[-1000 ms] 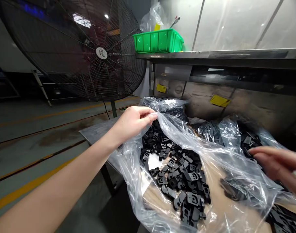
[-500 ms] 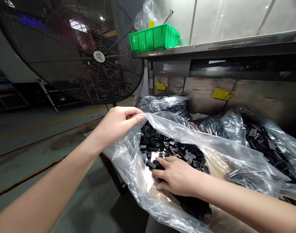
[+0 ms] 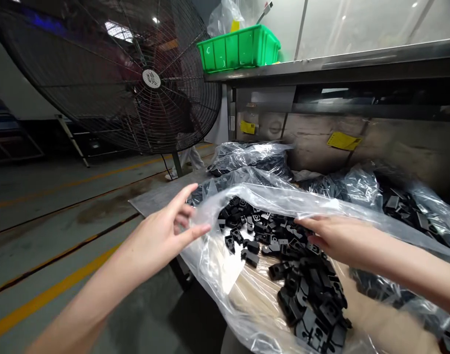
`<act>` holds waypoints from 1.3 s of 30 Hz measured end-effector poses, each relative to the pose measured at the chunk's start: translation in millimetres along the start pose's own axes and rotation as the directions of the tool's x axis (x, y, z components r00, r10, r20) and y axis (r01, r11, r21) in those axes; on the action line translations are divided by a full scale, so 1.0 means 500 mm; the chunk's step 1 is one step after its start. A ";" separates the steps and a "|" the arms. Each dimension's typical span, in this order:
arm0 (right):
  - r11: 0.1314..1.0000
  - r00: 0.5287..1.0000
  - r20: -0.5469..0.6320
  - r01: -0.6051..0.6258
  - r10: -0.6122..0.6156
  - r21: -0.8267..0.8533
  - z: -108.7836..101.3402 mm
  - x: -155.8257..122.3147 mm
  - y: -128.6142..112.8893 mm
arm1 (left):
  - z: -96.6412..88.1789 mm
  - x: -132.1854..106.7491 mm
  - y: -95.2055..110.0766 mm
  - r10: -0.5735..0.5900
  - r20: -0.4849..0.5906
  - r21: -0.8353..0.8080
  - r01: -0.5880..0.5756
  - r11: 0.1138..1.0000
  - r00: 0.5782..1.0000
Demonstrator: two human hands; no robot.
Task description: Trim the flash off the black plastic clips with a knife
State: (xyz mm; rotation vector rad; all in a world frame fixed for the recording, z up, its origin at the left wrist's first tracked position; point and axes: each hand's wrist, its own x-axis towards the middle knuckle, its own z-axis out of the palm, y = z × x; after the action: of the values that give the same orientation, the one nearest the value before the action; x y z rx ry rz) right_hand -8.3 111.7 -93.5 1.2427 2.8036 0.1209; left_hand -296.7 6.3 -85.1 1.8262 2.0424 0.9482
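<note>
A clear plastic bag (image 3: 213, 290) lies wide-mouthed on the work surface, with many small black moulded parts (image 3: 313, 295) heaped inside and spilling toward its near side. At the left of its mouth is my left hand (image 3: 169, 223), open, thumb and forefinger apart beside the film. My right hand (image 3: 331, 237) reaches in from the right at the bag's far rim, above the black parts. Its fingers are stretched out, thumb apart from forefinger, and nothing shows between them. Whether its fingertips touch the film I cannot tell.
A large black fan (image 3: 151, 78) stands at the back left. A green bin (image 3: 239, 49) sits on the metal shelf (image 3: 357, 61) above. Behind are more plastic bags of black parts (image 3: 254, 157), with another bag (image 3: 405, 211) at right. Brown cardboard (image 3: 387, 314) lies nearby.
My left hand has let go of the bag's rim and moved down and left. My right hand has lifted off the parts toward the far rim. More black parts show spread out.
</note>
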 end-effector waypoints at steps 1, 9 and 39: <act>1.000 0.999 -0.036 -0.017 0.017 0.012 0.001 0.004 0.003 | 0.006 -0.011 -0.003 -0.023 0.047 -0.050 0.026 0.998 0.999; 0.930 0.929 -0.163 0.352 -0.334 0.103 0.024 0.088 -0.131 | -0.025 -0.008 0.067 0.025 -0.285 -0.378 -0.136 0.916 0.958; 0.954 0.919 0.253 0.290 -0.301 0.080 -0.053 0.068 -0.086 | -0.059 -0.134 0.087 -0.386 -0.291 -0.670 0.102 0.736 0.875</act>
State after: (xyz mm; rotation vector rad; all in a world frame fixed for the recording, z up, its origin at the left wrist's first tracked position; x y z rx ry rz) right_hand -65.1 107.0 -72.9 0.7590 2.7261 -0.1124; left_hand -266.3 -66.2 -52.0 1.0089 1.7571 1.7896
